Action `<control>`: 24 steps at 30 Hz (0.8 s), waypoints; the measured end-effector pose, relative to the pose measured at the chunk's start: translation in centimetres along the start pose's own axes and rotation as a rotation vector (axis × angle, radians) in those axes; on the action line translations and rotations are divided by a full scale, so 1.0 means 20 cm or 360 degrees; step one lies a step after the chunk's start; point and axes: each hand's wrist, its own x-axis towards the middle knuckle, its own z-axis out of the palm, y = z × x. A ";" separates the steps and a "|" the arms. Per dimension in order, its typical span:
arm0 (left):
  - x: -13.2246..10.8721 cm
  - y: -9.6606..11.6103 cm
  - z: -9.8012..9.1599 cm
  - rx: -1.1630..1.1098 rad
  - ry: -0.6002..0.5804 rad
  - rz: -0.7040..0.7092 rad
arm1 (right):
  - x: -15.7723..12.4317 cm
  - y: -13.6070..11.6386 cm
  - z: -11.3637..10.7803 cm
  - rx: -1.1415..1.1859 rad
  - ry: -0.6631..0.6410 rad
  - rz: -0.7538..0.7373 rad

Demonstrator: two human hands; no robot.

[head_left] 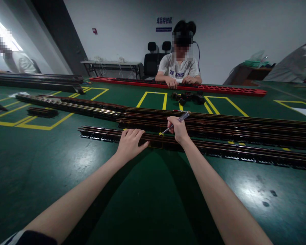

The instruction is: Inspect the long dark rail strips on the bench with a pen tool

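Note:
My left hand [130,143] lies with fingers stretched and thumb apart across the nearest bundle of long dark strips [219,145], close to the bundle's left end. In my right hand [179,129] is a slim screwdriver [186,115] with a see-through handle. Its thin shaft slants down to the left, and the tip is at or just above the same strips, right of my left hand. I cannot tell whether it touches them. Behind this bundle runs a wider group of similar dark strips [148,115] with thin brownish edges.
Across the green table [53,163], a person [178,66] has both hands at a long red slotted tray [232,90]. Small dark parts [190,98] lie before it. A short dark bundle [42,111] and long dark profiles [35,81] are at left. Yellow lines mark the tabletop.

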 end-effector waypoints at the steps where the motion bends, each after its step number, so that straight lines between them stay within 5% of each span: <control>1: 0.00 0.00 0.00 0.0001 0.0002 -0.0001 | 0.00 0.00 0.00 -0.0008 -0.0005 -0.0002; 24: 0.00 0.00 0.00 -0.0010 0.0006 -0.0007 | -0.01 -0.02 0.01 -0.0014 0.0007 0.0045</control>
